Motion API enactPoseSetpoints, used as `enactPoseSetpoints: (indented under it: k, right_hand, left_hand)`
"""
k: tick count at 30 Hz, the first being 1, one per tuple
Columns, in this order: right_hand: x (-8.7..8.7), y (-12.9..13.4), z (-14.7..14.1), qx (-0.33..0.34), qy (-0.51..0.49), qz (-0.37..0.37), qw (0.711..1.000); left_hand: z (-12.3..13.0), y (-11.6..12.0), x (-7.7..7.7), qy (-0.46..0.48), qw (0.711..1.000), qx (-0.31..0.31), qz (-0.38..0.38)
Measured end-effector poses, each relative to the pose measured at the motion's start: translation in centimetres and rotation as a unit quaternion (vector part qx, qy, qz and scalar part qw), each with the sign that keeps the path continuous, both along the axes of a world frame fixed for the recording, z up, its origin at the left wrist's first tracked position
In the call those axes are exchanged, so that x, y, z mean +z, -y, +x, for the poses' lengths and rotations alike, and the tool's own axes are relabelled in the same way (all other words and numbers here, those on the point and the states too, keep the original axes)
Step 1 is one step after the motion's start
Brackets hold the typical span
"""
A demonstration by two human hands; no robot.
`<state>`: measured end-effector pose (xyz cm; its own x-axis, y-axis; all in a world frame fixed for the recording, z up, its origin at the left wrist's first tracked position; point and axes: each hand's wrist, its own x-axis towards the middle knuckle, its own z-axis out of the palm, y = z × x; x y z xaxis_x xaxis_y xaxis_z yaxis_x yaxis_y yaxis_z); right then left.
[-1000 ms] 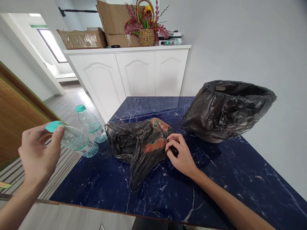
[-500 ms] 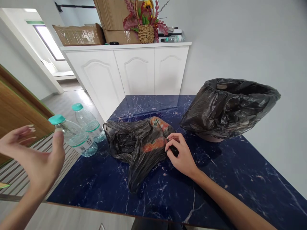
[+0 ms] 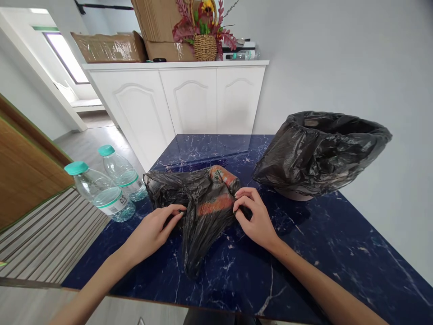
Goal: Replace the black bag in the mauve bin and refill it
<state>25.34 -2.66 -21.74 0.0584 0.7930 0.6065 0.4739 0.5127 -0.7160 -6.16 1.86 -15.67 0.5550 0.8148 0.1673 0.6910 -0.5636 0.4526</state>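
Note:
A crumpled thin black plastic bag (image 3: 203, 234) lies on the dark blue marbled table (image 3: 246, 280), with orange-and-white cans (image 3: 223, 177) showing in and through it. My left hand (image 3: 154, 230) pinches the bag's left side between thumb and fingertips. At the right side of the bag, beside the cans, my right hand (image 3: 255, 216) has its fingers curled onto the black plastic. Two clear bottles with teal caps, a nearer one (image 3: 113, 203) and a farther one (image 3: 126, 176), stand left of the bag.
On the table's right stands a bin lined with a black bag (image 3: 318, 158). Behind the table, a white cabinet (image 3: 196, 99) carries cardboard boxes (image 3: 111, 48), a flower basket (image 3: 204, 47) and a lying bottle (image 3: 245, 55). A wooden panel and slatted surface are at the left.
My left hand has come from the far left, where it was open, to the bag's left side and closed on it. My right hand stays at the bag, whose plastic has shifted slightly off the cans.

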Motion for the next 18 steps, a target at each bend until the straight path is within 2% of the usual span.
enactPoseSetpoints:
  k: [4,11,14,18]
  right_hand:
    - [0.1,0.0,-0.1,0.011,-0.005,-0.002,1.000]
    - [0.5,0.4,-0.4,0.047,-0.017,-0.017,0.999]
    - [0.6,0.2,-0.2,0.042,-0.029,-0.021,0.998]
    - [0.1,-0.5,0.5,0.009,-0.068,-0.032,0.997]
  left_hand:
    - [2.1,0.2,0.3,0.038,0.998,0.002,-0.048]
    - [4.8,0.7,-0.8,0.027,0.999,-0.018,-0.024]
    - [5.2,0.9,-0.9,0.009,1.000,0.015,0.003]
    - [4.2,1.6,0.1,0.071,0.994,0.073,0.046]
